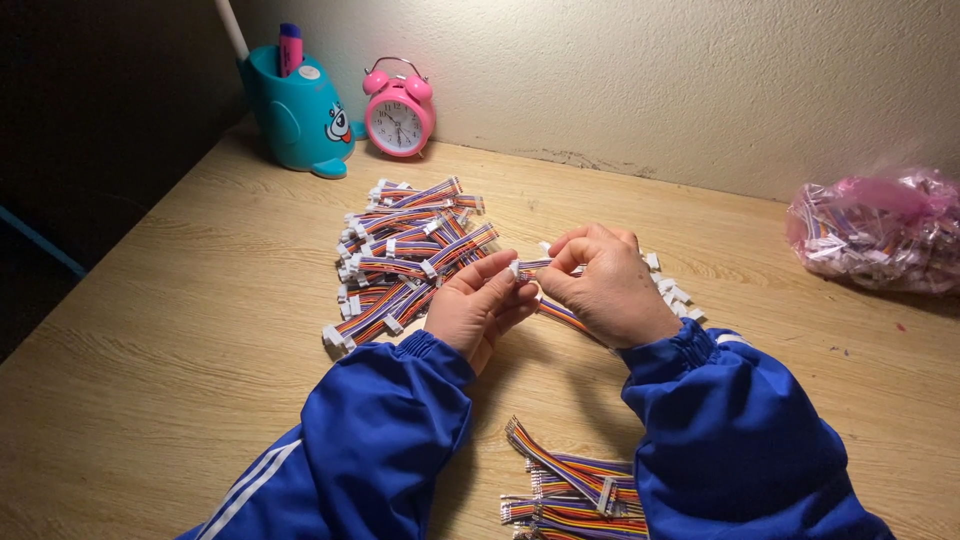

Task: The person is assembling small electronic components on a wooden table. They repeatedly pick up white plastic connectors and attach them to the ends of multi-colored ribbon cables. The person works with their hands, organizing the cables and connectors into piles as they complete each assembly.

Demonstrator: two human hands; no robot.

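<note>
Both hands meet near the middle of the wooden table (200,330), and between them is one ribbon cable (560,313) — a short flat bundle of coloured wires. The left hand (480,305) is closed on its white connector (516,268), pinching it with thumb and fingers. The right hand (600,285) is also closed around the cable, with the fingers curled over it; the striped wires come out under this hand, toward the person.

I judge the work to be somewhere in the middle. To the left of the hands lies a large pile of finished cables (405,255), each with white connectors on the ends, so many pieces look already done. Nearer to the person than the hands, at the bottom edge, lies a bundle of loose cables (570,490); their ends look mostly bare, so these seem to be left. Just behind the right hand are some small white connectors (672,290), loose on the table.

For containers: to the right of the hands, near the wall, a clear plastic bag (875,235) holds more of such cables and something pink — I cannot tell what. Far behind the pile, a teal pen holder (295,110) holds a marker, and beside it stands a pink alarm clock (398,110).
</note>
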